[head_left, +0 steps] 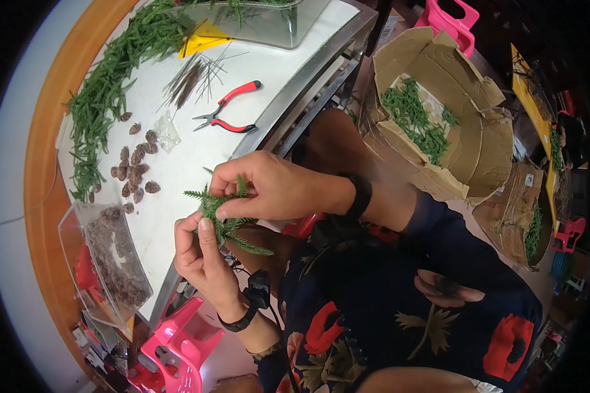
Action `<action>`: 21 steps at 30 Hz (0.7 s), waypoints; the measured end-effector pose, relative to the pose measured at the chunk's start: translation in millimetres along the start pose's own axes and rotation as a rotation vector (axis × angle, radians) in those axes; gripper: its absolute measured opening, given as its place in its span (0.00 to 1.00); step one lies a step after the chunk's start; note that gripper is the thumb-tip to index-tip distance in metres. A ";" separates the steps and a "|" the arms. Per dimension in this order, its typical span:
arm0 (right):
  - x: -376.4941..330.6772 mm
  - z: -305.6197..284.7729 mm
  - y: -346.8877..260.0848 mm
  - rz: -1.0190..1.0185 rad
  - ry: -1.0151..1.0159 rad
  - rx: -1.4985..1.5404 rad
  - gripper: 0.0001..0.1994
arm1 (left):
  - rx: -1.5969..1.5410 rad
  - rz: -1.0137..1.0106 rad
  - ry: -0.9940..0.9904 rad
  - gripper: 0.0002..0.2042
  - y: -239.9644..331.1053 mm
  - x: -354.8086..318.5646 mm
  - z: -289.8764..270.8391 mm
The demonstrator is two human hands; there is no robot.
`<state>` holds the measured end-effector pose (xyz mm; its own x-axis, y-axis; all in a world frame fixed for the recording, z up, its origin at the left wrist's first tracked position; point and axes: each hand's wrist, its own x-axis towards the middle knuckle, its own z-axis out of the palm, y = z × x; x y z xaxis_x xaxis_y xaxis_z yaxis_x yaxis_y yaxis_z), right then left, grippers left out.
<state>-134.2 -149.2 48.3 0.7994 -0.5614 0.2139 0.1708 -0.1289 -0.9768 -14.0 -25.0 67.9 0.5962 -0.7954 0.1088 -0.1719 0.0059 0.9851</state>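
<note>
A green artificial pine sprig (pixel 248 247) is held over the near edge of the white table, gripped from both sides. My left hand (pixel 206 259) pinches its lower part between thumb and fingers. Bent over its upper part is my right hand (pixel 262 187), the fingers closed on the greenery. Whether a wire or cone sits inside the sprig is hidden by the fingers. Beyond the hands lie red-handled needle-nose pliers (pixel 217 118), jaws apart, and a loose heap of thin dark wires (pixel 189 82). Several small brown pine cones (pixel 136 171) are scattered to the left, beside a crumpled clear plastic bag (pixel 167 133).
A clear bin of cones (pixel 115 259) stands at the table's left end. Green garland (pixel 101 108) lines the far edge, near a clear tub (pixel 278 29). To the right, an open carton (pixel 465 147) contains green sprigs. A pink stool (pixel 183 344) is below the table.
</note>
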 end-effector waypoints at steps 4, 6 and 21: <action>-1.5 4.6 -1.5 -0.118 0.097 -0.195 0.09 | 0.040 0.024 0.024 0.06 4.9 -4.2 4.5; -1.9 9.1 4.3 -0.171 0.147 -0.218 0.09 | 0.063 0.042 0.032 0.06 5.7 -6.1 8.1; -7.5 12.3 -6.2 -0.251 0.271 -0.186 0.11 | -0.028 0.041 0.094 0.06 5.5 -7.7 11.6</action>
<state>-134.1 -134.1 52.6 0.5615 -0.6856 0.4634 0.2140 -0.4206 -0.8816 -28.7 -25.9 70.9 0.6607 -0.7335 0.1595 -0.1761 0.0551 0.9828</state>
